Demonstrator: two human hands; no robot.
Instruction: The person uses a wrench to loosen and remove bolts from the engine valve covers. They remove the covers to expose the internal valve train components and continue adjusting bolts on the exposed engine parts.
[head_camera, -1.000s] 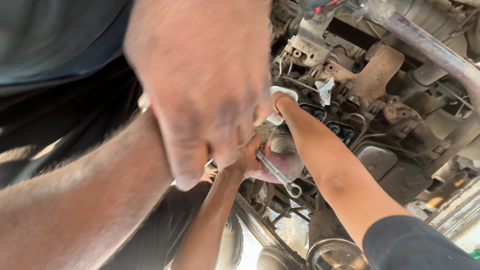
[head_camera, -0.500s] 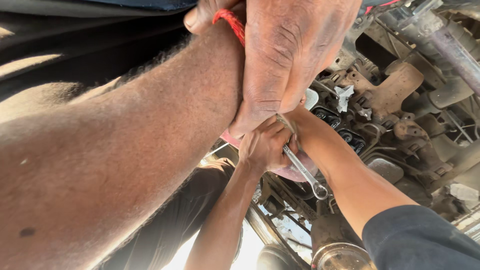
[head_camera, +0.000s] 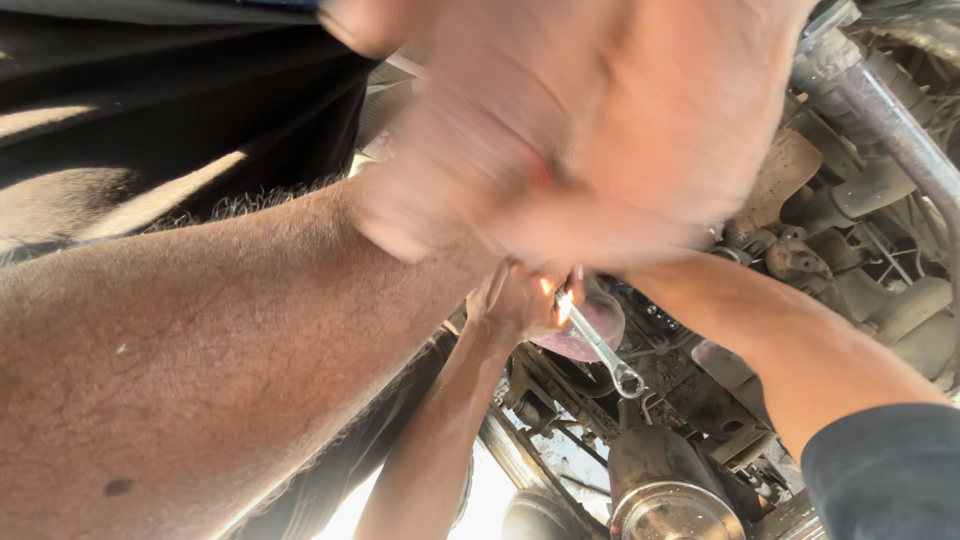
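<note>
A blurred hand (head_camera: 600, 130), perhaps the left, fills the view above the wrench (head_camera: 598, 342).

Slim silver combination wrench (head_camera: 600, 345) slanting down to the right beneath the greasy vehicle underside, ring end (head_camera: 628, 380) hanging free at the bottom, upper end disappearing into a co-worker's hand (head_camera: 520, 300), catching sunlight near the top, shaft partly blurred.
</note>
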